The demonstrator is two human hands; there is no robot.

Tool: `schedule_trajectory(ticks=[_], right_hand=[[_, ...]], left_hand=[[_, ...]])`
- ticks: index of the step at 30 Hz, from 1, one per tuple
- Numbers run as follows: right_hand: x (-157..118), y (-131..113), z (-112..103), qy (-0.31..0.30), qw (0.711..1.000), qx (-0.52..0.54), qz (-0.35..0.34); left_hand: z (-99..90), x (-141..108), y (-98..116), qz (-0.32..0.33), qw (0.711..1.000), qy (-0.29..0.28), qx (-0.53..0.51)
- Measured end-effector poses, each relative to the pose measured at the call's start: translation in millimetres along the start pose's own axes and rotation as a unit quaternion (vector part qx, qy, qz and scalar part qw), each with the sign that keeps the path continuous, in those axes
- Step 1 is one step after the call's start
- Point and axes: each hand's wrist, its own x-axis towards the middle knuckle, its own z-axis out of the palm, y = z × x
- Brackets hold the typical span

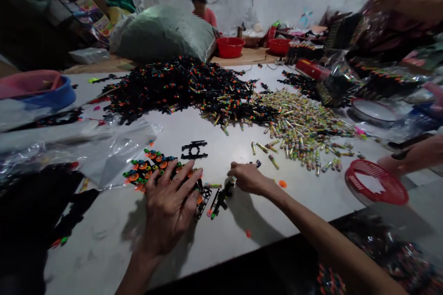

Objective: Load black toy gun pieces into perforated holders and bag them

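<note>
My left hand (173,198) lies with its fingers spread over a row of small black toy guns (152,166) tipped with orange, green and blue pieces. To its right, my right hand (247,177) has its fingers curled together at the upper end of a single black toy gun (221,200) with a pink and green tip. The exact grip under the fingertips is partly hidden. A small clear tube with coloured beads (212,185) lies between the hands. Just beyond my left fingers is a pair of black plastic parts (194,149).
A large heap of black toy parts (166,85) covers the table's far side, beside a pile of bead-filled tubes (304,124). A red basket (377,182) stands at right, blue basin (51,99) at left. A green sack (166,32) and other people are beyond.
</note>
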Motion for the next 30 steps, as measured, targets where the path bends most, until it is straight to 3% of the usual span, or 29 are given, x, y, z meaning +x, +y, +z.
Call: schedule_trajectory(ticks=[4, 6, 10, 13, 18, 20, 23, 25, 27, 30], right_hand=[[-6.8, -7.3, 26.2, 0.065, 0.995, -0.069, -0.026], [-5.1, -2.6, 28.3, 0.109, 0.992, -0.058, 0.007], [-4.8, -1.1, 33.3, 0.212, 0.968, 0.110, 0.079], [-7.5, -14.7, 50.0, 0.261, 0.923, 0.280, 0.047], [-5.3, -32.2, 64.3, 0.287, 0.885, 0.364, 0.037], [1.1, -37.4, 62.4, 0.288, 0.844, 0.449, 0.059], [15.7, -48.2, 63.7, 0.256, 0.758, 0.597, 0.059], [24.5, -54.3, 68.8, 0.242, 0.730, 0.637, 0.054], [29.2, -55.9, 73.6, 0.238, 0.736, 0.631, 0.058], [28.0, -51.3, 74.1, 0.214, 0.799, 0.560, 0.052]], left_hand=[[-1.2, -0.6, 0.0, -0.003, 1.000, -0.008, 0.003], [-2.3, -0.8, 0.4, -0.002, 1.000, -0.012, 0.003], [-3.4, 0.0, 2.6, -0.008, 1.000, -0.013, 0.003], [-3.8, 0.8, 3.9, -0.014, 1.000, -0.016, 0.002], [-3.7, 0.0, 3.3, -0.010, 1.000, -0.016, 0.000], [-3.1, -0.3, 3.1, -0.011, 1.000, -0.014, -0.003], [-2.5, -0.1, 3.4, -0.016, 1.000, -0.014, -0.004], [-2.8, -0.1, 4.0, -0.019, 1.000, -0.013, -0.005], [-3.4, -0.5, 4.6, -0.021, 1.000, -0.011, -0.006], [-3.7, -1.5, 5.2, -0.023, 1.000, -0.008, -0.011]])
